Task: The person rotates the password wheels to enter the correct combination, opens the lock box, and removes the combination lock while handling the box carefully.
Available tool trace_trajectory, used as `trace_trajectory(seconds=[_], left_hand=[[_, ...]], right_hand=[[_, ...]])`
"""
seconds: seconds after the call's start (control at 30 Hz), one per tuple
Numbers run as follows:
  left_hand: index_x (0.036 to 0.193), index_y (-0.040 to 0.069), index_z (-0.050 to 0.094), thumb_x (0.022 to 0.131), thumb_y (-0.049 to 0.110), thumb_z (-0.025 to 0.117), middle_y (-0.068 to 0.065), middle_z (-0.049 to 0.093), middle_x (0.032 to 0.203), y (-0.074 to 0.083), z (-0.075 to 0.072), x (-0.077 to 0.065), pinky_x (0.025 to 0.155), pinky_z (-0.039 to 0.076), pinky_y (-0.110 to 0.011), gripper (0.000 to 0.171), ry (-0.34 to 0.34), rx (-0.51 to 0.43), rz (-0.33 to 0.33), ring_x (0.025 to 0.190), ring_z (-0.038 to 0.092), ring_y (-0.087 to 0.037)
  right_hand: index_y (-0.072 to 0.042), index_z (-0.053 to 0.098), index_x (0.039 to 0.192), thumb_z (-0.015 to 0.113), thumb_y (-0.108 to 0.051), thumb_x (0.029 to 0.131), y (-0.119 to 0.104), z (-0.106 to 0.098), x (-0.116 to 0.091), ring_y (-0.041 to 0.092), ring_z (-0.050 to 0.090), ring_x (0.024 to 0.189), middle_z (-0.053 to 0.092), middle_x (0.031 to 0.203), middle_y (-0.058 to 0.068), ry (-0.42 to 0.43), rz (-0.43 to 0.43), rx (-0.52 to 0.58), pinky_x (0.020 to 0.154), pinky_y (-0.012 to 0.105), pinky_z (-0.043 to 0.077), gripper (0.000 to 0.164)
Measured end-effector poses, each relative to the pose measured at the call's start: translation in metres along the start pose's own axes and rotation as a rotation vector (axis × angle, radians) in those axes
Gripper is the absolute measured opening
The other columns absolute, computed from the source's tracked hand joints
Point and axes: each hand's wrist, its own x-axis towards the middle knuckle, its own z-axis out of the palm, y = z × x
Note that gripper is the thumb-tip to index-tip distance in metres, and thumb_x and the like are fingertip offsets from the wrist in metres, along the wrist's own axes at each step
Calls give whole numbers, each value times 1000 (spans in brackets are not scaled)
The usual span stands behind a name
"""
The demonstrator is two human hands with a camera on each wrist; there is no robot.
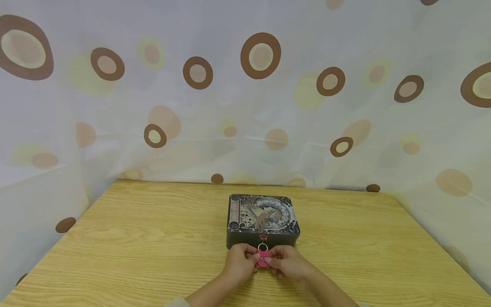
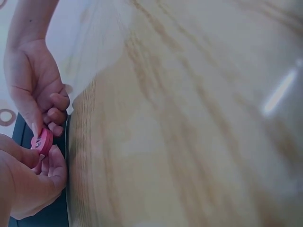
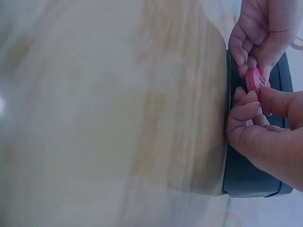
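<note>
Left hand (image 1: 238,262) and right hand (image 1: 290,261) both pinch a pink padlock (image 1: 262,253) between thumbs and fingers, at the front of a dark box (image 1: 264,215). Its shackle points up toward a red clasp (image 1: 263,236); whether the two are linked is too small to tell. The hands cover part of the box's lower front. Wood-grained counter (image 1: 161,230) lies beneath; behind it hangs a pale sheet (image 1: 222,102) with brown rings.
</note>
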Motion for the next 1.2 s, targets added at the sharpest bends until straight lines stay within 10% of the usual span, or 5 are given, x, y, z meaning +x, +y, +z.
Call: trace_trajectory(seconds=[1.2], left_hand=[[85, -12, 60, 85, -6, 58, -10, 59, 67, -2, 0, 1, 50, 53, -23, 6, -14, -14, -16, 54, 54, -8]], right_hand=[[11, 55, 97, 55, -7, 89, -1, -7, -1, 9, 47, 61, 52, 68, -1, -25, 20, 31, 52, 18, 38, 20]])
